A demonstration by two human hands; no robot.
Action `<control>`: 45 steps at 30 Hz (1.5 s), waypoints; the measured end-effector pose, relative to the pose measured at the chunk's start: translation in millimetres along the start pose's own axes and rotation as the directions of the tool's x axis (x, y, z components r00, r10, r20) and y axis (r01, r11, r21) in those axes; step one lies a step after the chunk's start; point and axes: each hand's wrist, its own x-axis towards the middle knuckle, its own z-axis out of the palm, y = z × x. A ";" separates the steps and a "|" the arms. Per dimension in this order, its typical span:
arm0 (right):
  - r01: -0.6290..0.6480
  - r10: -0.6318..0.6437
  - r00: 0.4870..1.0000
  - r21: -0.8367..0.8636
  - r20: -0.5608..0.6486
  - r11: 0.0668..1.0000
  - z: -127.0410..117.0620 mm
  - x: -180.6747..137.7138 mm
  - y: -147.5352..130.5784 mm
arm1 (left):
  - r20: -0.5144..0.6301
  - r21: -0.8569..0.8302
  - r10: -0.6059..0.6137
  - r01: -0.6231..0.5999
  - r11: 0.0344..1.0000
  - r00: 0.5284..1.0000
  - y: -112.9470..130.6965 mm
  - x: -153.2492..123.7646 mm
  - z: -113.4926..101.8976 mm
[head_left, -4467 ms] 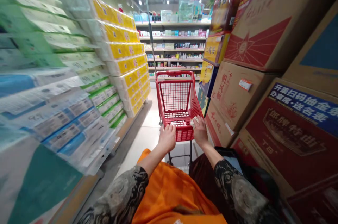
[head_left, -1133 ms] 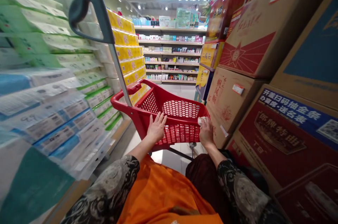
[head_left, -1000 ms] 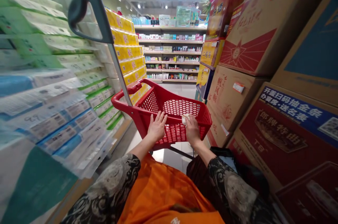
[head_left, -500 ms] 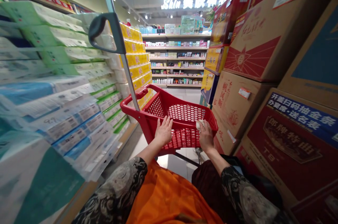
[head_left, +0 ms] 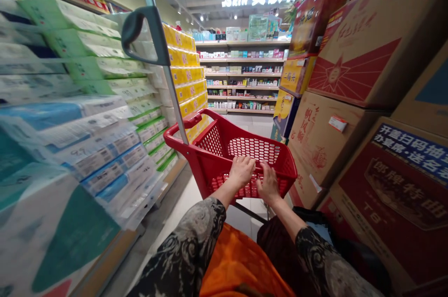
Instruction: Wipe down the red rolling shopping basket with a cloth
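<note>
A red plastic shopping basket on wheels (head_left: 224, 136) stands in the aisle just ahead of me, turned slightly to the right. Its grey pull handle (head_left: 147, 38) rises on a metal pole at its left corner. My left hand (head_left: 241, 170) is curled over the near rim of the basket. Close beside it, my right hand (head_left: 268, 184) lies against the basket's near wall, fingers stretched up to the rim. No white wad shows in that hand now. The inside of the basket looks bare.
Stacked packs of tissue paper (head_left: 105, 115) fill the shelves on the left, with yellow packs (head_left: 185, 77) farther on. Large cardboard cartons (head_left: 357, 54) are piled on the right. Shelves of small goods (head_left: 241, 73) cross the aisle's far end. The floor is pale tile (head_left: 182, 208).
The basket has swung from straight ahead to angled right and come closer. My hands have drawn together on the near rim, and the white wad seen at my right hand is out of sight.
</note>
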 end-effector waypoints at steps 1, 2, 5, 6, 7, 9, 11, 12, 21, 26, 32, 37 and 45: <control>-0.010 0.011 1.000 -0.089 0.020 0.996 -2.2 -3.7 4.4 | -0.010 0.026 0.014 -0.013 1.000 1.000 -2.0 -0.9 1.3; -0.007 0.015 0.999 -0.162 0.049 0.987 -3.5 -6.5 8.0 | -0.014 0.049 0.024 -0.023 0.999 1.000 -7.0 -2.8 1.1; 0.018 0.016 0.993 -0.277 0.121 0.961 -5.6 -9.9 13.9 | 0.009 0.111 0.019 -0.020 0.994 1.000 -41.9 -14.9 -12.1; 0.013 0.023 0.992 -0.293 0.121 0.956 -6.1 -9.9 14.7 | 0.020 0.133 0.004 -0.007 0.991 1.000 -58.8 -20.6 -20.9; 0.007 0.030 0.993 -0.302 0.116 0.953 -6.5 -9.6 15.3 | 0.029 0.158 -0.011 0.006 0.987 1.000 -76.8 -26.7 -31.2; 0.003 0.034 0.993 -0.303 0.115 0.953 -7.1 -8.8 15.7 | -0.005 0.220 -0.067 0.066 0.973 0.998 -110.6 -38.1 -52.7; -0.004 0.040 0.993 -0.295 0.115 0.956 -6.8 -8.2 15.1 | -0.042 0.246 -0.111 0.118 0.962 0.993 -132.7 -45.7 -67.8; -0.011 0.046 0.992 -0.291 0.115 0.957 -6.3 -8.1 14.3 | -0.059 0.251 -0.130 0.141 0.958 0.990 -137.0 -47.3 -70.6; -0.001 0.031 0.994 -0.277 0.103 0.961 -6.9 -11.6 16.2 | 0.008 0.147 0.049 -0.050 0.988 0.999 -68.7 -18.2 -20.2; -0.049 0.069 0.996 -0.304 0.055 0.951 -16.2 -19.4 25.7 | -0.068 0.209 0.012 0.002 0.978 0.998 -127.2 -32.9 -51.3; -0.098 0.106 0.994 -0.301 0.010 0.948 -14.6 -24.6 21.0 | -0.088 0.143 -0.042 0.055 0.988 0.995 -125.8 -32.4 -49.0; -0.074 0.077 0.997 -0.250 0.003 0.965 -13.3 -24.5 27.3 | -0.076 0.072 0.089 -0.083 0.994 0.993 -37.1 -8.3 5.9; -0.061 0.065 0.998 -0.235 0.012 0.970 -15.4 -24.9 41.7 | -0.083 0.161 -0.015 0.029 0.986 0.996 -98.3 -18.4 -32.4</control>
